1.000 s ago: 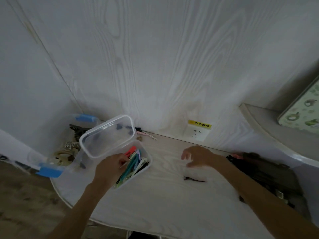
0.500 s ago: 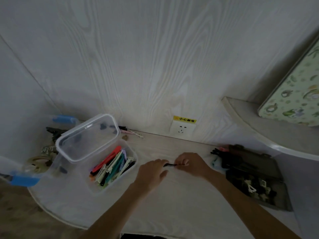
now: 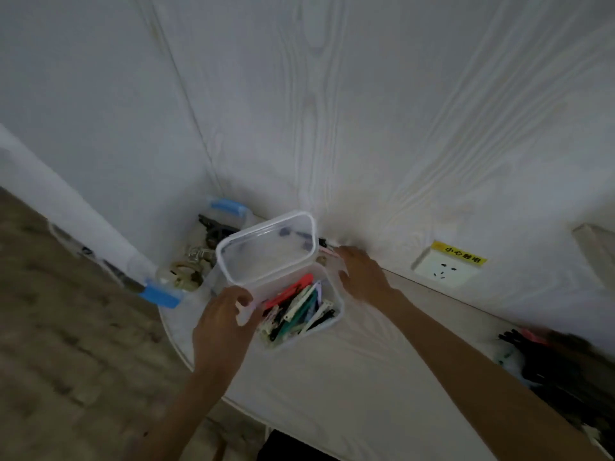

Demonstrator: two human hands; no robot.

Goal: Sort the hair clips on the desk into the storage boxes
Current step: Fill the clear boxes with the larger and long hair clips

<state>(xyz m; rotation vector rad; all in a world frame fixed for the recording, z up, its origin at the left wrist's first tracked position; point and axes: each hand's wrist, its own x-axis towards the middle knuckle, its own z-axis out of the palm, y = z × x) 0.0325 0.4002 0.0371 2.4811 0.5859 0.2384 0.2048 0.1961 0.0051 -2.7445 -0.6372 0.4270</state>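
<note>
The left hand point(image 3: 223, 322) is closest. Half a second ago it was in the middle of the desk, pinching a thin black clip together with the other hand. Now it is back at the clear storage box point(image 3: 327, 322). Its fingers curl around the near left corner of the box, thumb on the rim, so it is holding the box, not a clip. The black clip is not on the desk any more and is not in either hand that I can see. I think it has gone into the box, but I cannot pick it out in there.

Inside the box lie the sorted hair clips point(image 3: 296, 306): a red one, green ones, white ones and dark ones, all packed side by side. The box lid point(image 3: 266, 251) stands open, tilted up behind them.

The right hand point(image 3: 361, 272) was at the middle of the desk too. Now it reaches past the right side of the box to the back edge of the white desk point(image 3: 349, 377). Its fingers are bent down near a small pink clip point(image 3: 329, 250) against the wall. The fingertips are hidden, so I cannot tell if they have grabbed it yet.

That means one more clip looks sorted, and the pink one is probably next. Further back on the left is a second box with blue latches point(image 3: 226, 207). Far right is a blurry dark pile point(image 3: 565, 371).
</note>
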